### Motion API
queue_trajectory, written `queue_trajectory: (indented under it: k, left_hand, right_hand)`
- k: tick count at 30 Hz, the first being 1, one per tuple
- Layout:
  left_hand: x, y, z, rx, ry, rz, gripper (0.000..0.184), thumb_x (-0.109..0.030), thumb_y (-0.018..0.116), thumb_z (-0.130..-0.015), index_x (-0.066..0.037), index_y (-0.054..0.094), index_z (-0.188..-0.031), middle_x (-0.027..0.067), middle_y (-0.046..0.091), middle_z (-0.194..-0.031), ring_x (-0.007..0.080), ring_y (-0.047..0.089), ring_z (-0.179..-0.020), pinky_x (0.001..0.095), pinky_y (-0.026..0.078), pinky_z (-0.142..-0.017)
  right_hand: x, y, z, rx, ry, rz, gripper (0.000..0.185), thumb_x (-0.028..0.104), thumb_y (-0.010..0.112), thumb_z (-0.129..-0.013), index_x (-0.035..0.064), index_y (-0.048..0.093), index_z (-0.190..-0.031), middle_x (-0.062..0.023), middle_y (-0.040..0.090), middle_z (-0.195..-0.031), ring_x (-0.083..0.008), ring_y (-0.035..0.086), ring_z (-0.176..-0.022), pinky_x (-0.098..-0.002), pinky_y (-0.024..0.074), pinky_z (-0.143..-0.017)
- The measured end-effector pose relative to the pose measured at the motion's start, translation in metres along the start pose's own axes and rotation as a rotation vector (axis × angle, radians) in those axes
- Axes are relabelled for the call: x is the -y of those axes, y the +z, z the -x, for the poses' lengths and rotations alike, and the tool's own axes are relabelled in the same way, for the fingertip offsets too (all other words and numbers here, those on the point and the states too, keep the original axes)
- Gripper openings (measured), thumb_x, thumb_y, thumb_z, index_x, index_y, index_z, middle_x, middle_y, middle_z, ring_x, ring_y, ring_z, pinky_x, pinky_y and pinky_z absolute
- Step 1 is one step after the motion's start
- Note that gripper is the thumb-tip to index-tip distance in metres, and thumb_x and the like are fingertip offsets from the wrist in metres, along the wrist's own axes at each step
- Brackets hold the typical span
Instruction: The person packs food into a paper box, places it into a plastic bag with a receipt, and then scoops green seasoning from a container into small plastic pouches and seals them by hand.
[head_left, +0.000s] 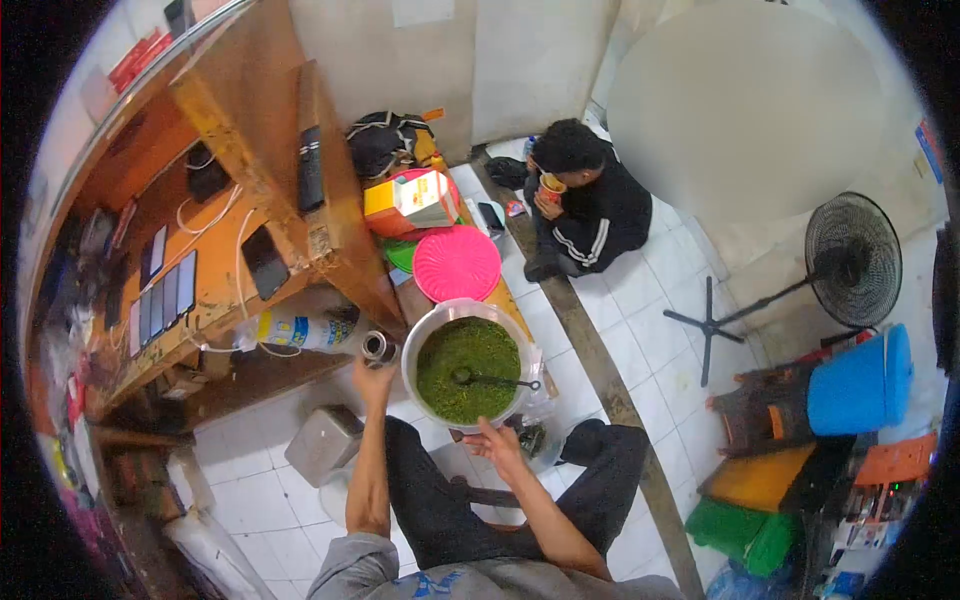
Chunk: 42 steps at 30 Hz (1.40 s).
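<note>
Left of the white basin (pixel 409 366): left hand (pixel 374 380) closed around a small metal-rimmed cup (pixel 379 347), its mouth above the fingers. Beyond basin: pink lid (pixel 456 264). In basin: green leafy mix (pixel 440 345), black ladle (pixel 505 382) lying on top, ungripped. At basin's near rim: right hand (pixel 497 448), fingers loosely bent; cannot tell whether they touch.

Black fan (pixel 853 262) near a blue bin (pixel 858 385), apparently phones (pixel 264 262) on wooden shelving (pixel 250 110).

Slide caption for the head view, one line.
Left hand holds a small container; right hand is at a white bowl of green mix.
</note>
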<state>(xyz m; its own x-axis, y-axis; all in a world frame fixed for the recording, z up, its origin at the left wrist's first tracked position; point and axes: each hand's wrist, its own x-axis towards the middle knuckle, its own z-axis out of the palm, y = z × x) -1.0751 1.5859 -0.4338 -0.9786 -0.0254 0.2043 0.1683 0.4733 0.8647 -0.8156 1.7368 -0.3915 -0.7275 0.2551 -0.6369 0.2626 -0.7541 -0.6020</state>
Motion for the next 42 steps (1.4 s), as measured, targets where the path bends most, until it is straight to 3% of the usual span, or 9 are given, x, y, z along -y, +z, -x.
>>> queue_trajectory:
  k: [7,14,20,22,23,28,33,37,42]
  left_hand:
    - [-0.103,-0.146,0.057,-0.090,0.039,-0.206,0.061,-0.028,0.094,-0.058,-0.004,0.068,-0.107,0.0119,0.075,-0.095,0.0243,0.073,-0.085,0.0371,0.056,-0.078]
    - [-0.265,-0.238,0.126,0.113,0.430,-0.058,0.063,-0.027,0.094,-0.050,-0.005,0.071,-0.103,0.0136,0.072,-0.094,0.0298,0.071,-0.084,0.0401,0.056,-0.076]
    - [-0.340,-0.257,0.177,0.299,0.510,0.076,0.076,-0.033,0.097,-0.057,0.000,0.065,-0.118,0.0169,0.073,-0.100,0.0257,0.072,-0.089,0.0354,0.056,-0.079]
    - [-0.346,-0.252,0.190,0.316,0.377,0.704,0.095,-0.040,0.097,-0.059,-0.001,0.053,-0.135,0.0184,0.070,-0.118,0.0253,0.070,-0.098,0.0374,0.056,-0.086]
    - [-0.327,-0.248,0.192,0.406,0.348,0.668,0.105,-0.042,0.096,-0.062,-0.002,0.043,-0.143,0.0186,0.064,-0.130,0.0254,0.068,-0.106,0.0389,0.055,-0.091]
    - [-0.242,-0.185,0.211,0.358,-0.057,0.751,0.060,-0.004,0.077,-0.083,-0.003,0.050,-0.137,0.0111,0.068,-0.115,0.0145,0.065,-0.095,0.0283,0.054,-0.083]
    - [-0.153,-0.157,0.236,0.328,-0.256,0.446,0.054,-0.012,0.081,-0.083,-0.001,0.056,-0.129,0.0084,0.070,-0.095,0.0108,0.064,-0.079,0.0252,0.053,-0.072]
    - [-0.111,-0.160,0.249,0.227,-0.141,0.201,0.052,-0.018,0.084,-0.078,-0.002,0.061,-0.122,0.0114,0.073,-0.091,0.0203,0.068,-0.079,0.0318,0.055,-0.073]
    - [-0.038,-0.152,0.259,0.106,0.033,-0.234,0.058,-0.025,0.081,-0.073,-0.002,0.060,-0.122,0.0220,0.067,-0.113,0.0400,0.060,-0.108,0.0467,0.046,-0.098]
  right_hand:
    - [0.011,-0.009,0.058,0.271,0.087,0.745,0.057,0.027,0.080,-0.086,0.0038,0.057,-0.132,-0.0077,0.072,-0.106,-0.0169,0.070,-0.088,-0.0331,0.0550,-0.076]
    - [0.116,0.143,0.174,0.478,-1.022,1.152,0.097,0.026,0.089,-0.070,0.0065,0.038,-0.150,-0.0186,0.057,-0.137,-0.0339,0.056,-0.126,-0.0429,0.0468,-0.104]
    - [0.141,0.134,0.239,0.469,-1.196,0.854,0.087,0.025,0.089,-0.067,0.0044,0.045,-0.139,-0.0189,0.062,-0.127,-0.0364,0.062,-0.117,-0.0456,0.0492,-0.101]
    - [0.162,0.129,0.267,0.413,-1.237,0.879,0.085,0.025,0.089,-0.065,0.0044,0.047,-0.136,-0.0185,0.064,-0.125,-0.0360,0.064,-0.115,-0.0455,0.0505,-0.099]
    - [0.175,0.129,0.277,0.494,-1.320,0.834,0.085,0.024,0.090,-0.065,0.0043,0.047,-0.135,-0.0184,0.064,-0.124,-0.0357,0.064,-0.114,-0.0455,0.0506,-0.099]
    - [0.228,0.142,0.332,0.650,-1.576,0.699,0.075,0.018,0.088,-0.070,0.0031,0.047,-0.131,-0.0208,0.064,-0.120,-0.0374,0.064,-0.108,-0.0476,0.0517,-0.095]
    - [0.255,0.157,0.374,0.610,-1.768,0.691,0.063,0.011,0.083,-0.076,0.0053,0.047,-0.128,-0.0221,0.063,-0.118,-0.0357,0.066,-0.105,-0.0451,0.0541,-0.092]
    - [0.261,0.153,0.366,0.703,-1.814,0.659,0.059,0.011,0.081,-0.078,0.0056,0.048,-0.127,-0.0228,0.064,-0.117,-0.0362,0.066,-0.104,-0.0466,0.0538,-0.092]
    - [0.270,0.171,0.375,0.619,-2.004,0.520,0.047,0.011,0.077,-0.082,0.0068,0.052,-0.122,-0.0234,0.065,-0.115,-0.0373,0.066,-0.104,-0.0495,0.0529,-0.092]
